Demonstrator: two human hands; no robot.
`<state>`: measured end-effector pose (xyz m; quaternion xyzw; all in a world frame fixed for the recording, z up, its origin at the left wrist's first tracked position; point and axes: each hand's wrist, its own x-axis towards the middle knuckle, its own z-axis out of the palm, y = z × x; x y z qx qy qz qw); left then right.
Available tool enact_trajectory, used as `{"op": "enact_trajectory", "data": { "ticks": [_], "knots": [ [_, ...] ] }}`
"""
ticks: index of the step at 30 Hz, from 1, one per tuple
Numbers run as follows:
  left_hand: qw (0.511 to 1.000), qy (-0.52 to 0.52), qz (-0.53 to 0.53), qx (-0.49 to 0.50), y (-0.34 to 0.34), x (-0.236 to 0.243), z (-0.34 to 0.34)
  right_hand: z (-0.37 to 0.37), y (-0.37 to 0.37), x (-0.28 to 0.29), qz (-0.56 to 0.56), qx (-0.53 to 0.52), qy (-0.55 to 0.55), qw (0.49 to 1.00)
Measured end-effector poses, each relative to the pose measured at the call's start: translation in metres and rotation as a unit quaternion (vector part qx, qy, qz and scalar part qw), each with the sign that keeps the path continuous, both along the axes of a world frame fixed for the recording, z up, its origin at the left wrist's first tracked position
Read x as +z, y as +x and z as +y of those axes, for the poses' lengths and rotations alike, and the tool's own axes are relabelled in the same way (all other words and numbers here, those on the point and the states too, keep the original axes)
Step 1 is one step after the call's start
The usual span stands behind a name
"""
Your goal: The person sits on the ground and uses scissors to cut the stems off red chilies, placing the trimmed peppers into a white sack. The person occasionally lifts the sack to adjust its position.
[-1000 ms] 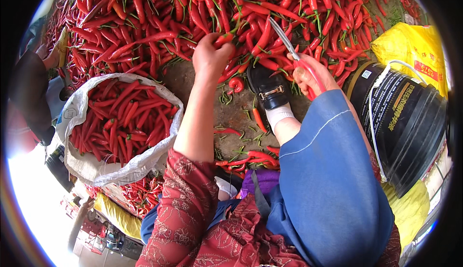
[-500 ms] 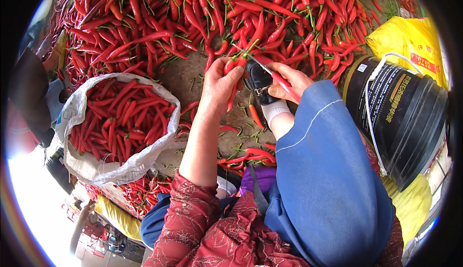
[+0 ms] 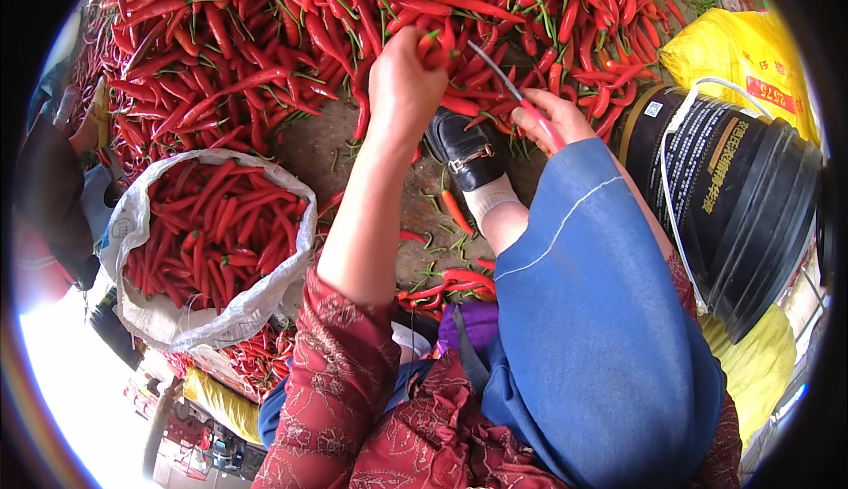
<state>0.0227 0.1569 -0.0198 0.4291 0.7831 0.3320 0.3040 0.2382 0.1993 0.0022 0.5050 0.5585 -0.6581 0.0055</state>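
My left hand (image 3: 408, 83) is closed around red chili peppers (image 3: 433, 52), their green stem ends showing past the fingers. It is at the near edge of a big heap of red chilies (image 3: 238, 65). Right of it, my right hand (image 3: 558, 121) grips slim scissors (image 3: 499, 71) by their red handle. The metal blade points up and left toward the heap, apart from the peppers in my left hand. My fingers partly hide the handle.
A white woven sack (image 3: 305, 250) of chilies stands at left. At right are a black bucket (image 3: 751, 215) with a white handle and a yellow bag (image 3: 738, 60). My black shoe (image 3: 464, 153) is on the ground beside loose chilies (image 3: 459, 286) and stem bits. Another person's leg (image 3: 53, 171) shows at far left.
My left hand has moved up toward the heap with the peppers. My right hand has drawn slightly up and right, taking the scissors away from the pepper stems.
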Motion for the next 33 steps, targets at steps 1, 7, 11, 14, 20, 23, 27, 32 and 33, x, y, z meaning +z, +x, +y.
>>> {"op": "enact_trajectory", "data": {
  "ticks": [1, 7, 11, 14, 20, 23, 27, 32, 33],
  "knots": [
    [0.999, 0.003, 0.043, -0.003, 0.002, -0.001, 0.011, 0.000, 0.000, -0.003, -0.029, 0.045, 0.051, 0.997],
    [0.971, -0.168, 0.127, -0.108, 0.006, 0.002, 0.036, 0.012, 0.045, 0.009, -0.097, 0.177, 0.101, 0.974],
    [0.961, -0.057, -0.250, 0.108, -0.023, -0.002, 0.009, 0.005, 0.032, 0.033, -0.066, 0.042, 0.014, 0.997],
    [0.841, 0.129, -0.486, 0.201, -0.034, 0.006, -0.028, -0.010, 0.020, 0.033, 0.105, -0.117, -0.292, 0.943],
    [0.753, 0.230, -0.512, 0.342, -0.016, 0.009, -0.074, -0.027, -0.008, 0.026, 0.176, -0.088, -0.370, 0.908],
    [0.742, 0.237, -0.515, 0.356, -0.008, 0.008, -0.081, -0.027, -0.022, 0.020, 0.172, -0.089, -0.352, 0.916],
    [0.761, 0.222, -0.533, 0.294, 0.010, 0.012, -0.080, -0.025, -0.024, 0.022, 0.157, -0.102, -0.333, 0.924],
    [0.790, 0.198, -0.516, 0.265, 0.009, 0.011, -0.094, -0.035, -0.025, 0.028, 0.144, -0.102, -0.358, 0.917],
    [0.786, 0.210, -0.520, 0.260, 0.008, 0.009, -0.097, -0.037, -0.023, 0.030, 0.136, -0.104, -0.367, 0.915]
  ]
}}
